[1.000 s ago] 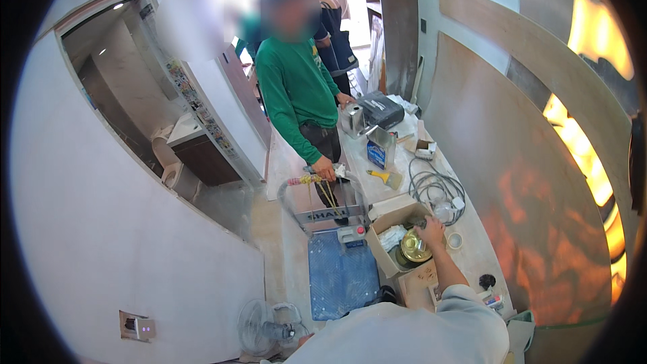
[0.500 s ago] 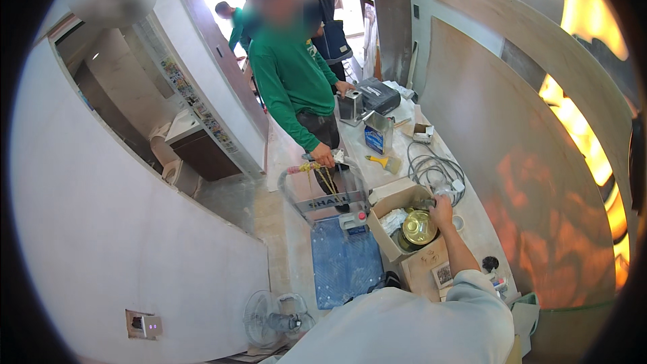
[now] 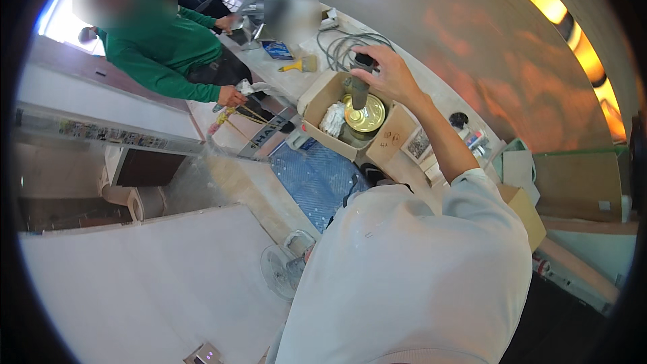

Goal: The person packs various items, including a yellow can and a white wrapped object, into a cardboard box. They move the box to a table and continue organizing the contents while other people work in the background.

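My right hand (image 3: pixel 392 75) is closed round the black upper end of a dark grey cylindrical object (image 3: pixel 360 92), whose exact kind I cannot make out. The object stands nearly upright above an open cardboard box (image 3: pixel 322 136), in front of a round gold-lidded can (image 3: pixel 369 121). Whether its lower end touches the lid does not show. White crumpled material (image 3: pixel 333 120) lies in the box beside the can. My left hand is out of view.
A coworker in green (image 3: pixel 162 47) stands across, one hand on a trolley handle (image 3: pixel 232 98). Its blue platform (image 3: pixel 313 178) lies below the box. On the work surface are a yellow-handled brush (image 3: pixel 300 65), a coiled grey cable (image 3: pixel 337 44) and a blue-labelled tin (image 3: pixel 275 49). A fan (image 3: pixel 280 271) stands low down.
My right hand has risen from the box's edge with the grey cylinder in it. My view has turned, so the box and coworker appear further left and higher.
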`<action>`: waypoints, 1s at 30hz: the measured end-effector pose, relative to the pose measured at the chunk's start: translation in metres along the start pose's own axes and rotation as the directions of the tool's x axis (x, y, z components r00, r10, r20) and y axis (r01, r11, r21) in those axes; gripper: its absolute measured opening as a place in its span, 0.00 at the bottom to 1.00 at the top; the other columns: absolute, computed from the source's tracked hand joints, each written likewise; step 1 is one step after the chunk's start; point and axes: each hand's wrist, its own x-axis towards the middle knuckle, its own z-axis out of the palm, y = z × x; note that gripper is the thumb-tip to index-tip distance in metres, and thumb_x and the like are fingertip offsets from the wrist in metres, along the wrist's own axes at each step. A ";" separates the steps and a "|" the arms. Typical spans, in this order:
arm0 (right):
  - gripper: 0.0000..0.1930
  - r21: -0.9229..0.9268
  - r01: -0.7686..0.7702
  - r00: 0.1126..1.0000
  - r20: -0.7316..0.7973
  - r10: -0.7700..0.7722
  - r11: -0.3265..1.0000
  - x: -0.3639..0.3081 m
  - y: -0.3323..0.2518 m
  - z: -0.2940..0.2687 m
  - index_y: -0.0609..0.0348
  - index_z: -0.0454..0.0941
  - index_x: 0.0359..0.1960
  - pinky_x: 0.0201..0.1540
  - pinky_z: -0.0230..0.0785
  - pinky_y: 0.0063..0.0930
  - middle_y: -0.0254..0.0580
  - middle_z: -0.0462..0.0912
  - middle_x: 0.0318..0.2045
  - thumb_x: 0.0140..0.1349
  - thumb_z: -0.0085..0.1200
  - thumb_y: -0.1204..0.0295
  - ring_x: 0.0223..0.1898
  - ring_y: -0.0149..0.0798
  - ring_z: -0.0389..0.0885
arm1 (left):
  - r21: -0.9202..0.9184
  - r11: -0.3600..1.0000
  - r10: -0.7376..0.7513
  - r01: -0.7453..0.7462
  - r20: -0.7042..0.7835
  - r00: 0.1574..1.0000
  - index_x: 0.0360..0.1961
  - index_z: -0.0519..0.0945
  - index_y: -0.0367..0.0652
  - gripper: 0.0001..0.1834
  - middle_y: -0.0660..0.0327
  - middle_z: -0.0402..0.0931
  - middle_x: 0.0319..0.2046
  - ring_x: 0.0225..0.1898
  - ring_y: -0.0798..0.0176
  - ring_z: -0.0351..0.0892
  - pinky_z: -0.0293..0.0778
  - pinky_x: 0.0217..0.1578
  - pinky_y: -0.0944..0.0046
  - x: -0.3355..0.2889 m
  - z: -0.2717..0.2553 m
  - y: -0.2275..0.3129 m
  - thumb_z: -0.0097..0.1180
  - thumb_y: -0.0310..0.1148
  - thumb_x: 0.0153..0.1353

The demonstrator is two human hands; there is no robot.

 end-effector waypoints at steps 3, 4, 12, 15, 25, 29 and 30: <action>0.23 0.013 0.063 0.997 -0.038 -0.062 0.998 0.007 -0.031 -0.020 0.56 0.76 0.48 0.45 0.70 0.33 0.47 0.79 0.41 0.51 0.63 0.62 0.41 0.45 0.77 | 0.011 1.000 -0.011 0.011 0.009 1.000 0.45 0.74 0.36 0.20 0.50 0.79 0.37 0.38 0.55 0.79 0.74 0.38 0.57 0.000 0.002 0.007 0.47 0.42 0.62; 0.23 0.016 0.051 0.998 -0.039 -0.051 0.999 0.007 -0.037 -0.022 0.56 0.76 0.48 0.45 0.70 0.33 0.47 0.79 0.40 0.51 0.64 0.62 0.41 0.45 0.77 | 0.011 1.000 -0.013 0.013 0.010 1.000 0.45 0.74 0.36 0.20 0.50 0.79 0.37 0.38 0.55 0.79 0.74 0.38 0.57 0.000 0.002 0.008 0.47 0.42 0.62; 0.23 -0.019 0.089 0.993 0.085 -0.087 0.996 -0.048 0.004 0.067 0.57 0.75 0.48 0.45 0.69 0.37 0.48 0.77 0.37 0.51 0.63 0.64 0.40 0.48 0.75 | 0.006 0.999 -0.040 0.040 0.003 0.999 0.46 0.74 0.36 0.19 0.50 0.79 0.37 0.38 0.55 0.79 0.74 0.38 0.57 -0.003 0.005 0.009 0.47 0.42 0.62; 0.23 -0.113 -0.060 0.858 0.501 0.109 0.992 -0.099 0.041 0.121 0.57 0.73 0.50 0.48 0.69 0.39 0.47 0.77 0.39 0.50 0.61 0.70 0.44 0.50 0.75 | 0.003 0.999 -0.041 0.041 -0.001 0.999 0.46 0.74 0.36 0.19 0.50 0.79 0.37 0.38 0.55 0.79 0.74 0.38 0.57 -0.003 0.006 0.010 0.47 0.42 0.62; 0.27 0.058 -0.265 0.897 0.381 0.224 0.963 -0.155 0.095 0.161 0.61 0.71 0.53 0.57 0.63 0.37 0.52 0.74 0.49 0.50 0.61 0.68 0.53 0.50 0.72 | -0.009 0.999 -0.041 0.041 -0.016 0.999 0.46 0.74 0.37 0.19 0.50 0.79 0.37 0.38 0.55 0.79 0.74 0.38 0.57 -0.003 0.009 0.012 0.47 0.41 0.62; 0.32 0.103 -0.547 0.828 0.214 0.518 0.831 -0.143 0.134 0.185 0.64 0.68 0.56 0.60 0.60 0.36 0.56 0.72 0.53 0.50 0.62 0.61 0.56 0.51 0.70 | 0.003 1.000 -0.030 0.030 -0.018 0.999 0.46 0.74 0.37 0.19 0.50 0.79 0.37 0.38 0.55 0.79 0.74 0.38 0.57 -0.004 0.010 0.020 0.48 0.41 0.62; 0.34 0.108 -0.680 0.732 0.175 0.659 0.726 -0.144 0.150 0.191 0.64 0.67 0.57 0.60 0.60 0.36 0.57 0.72 0.53 0.50 0.62 0.60 0.56 0.51 0.69 | 0.002 1.000 -0.025 0.025 -0.021 0.999 0.46 0.74 0.37 0.19 0.50 0.79 0.37 0.38 0.55 0.79 0.74 0.38 0.57 -0.005 0.011 0.021 0.48 0.41 0.62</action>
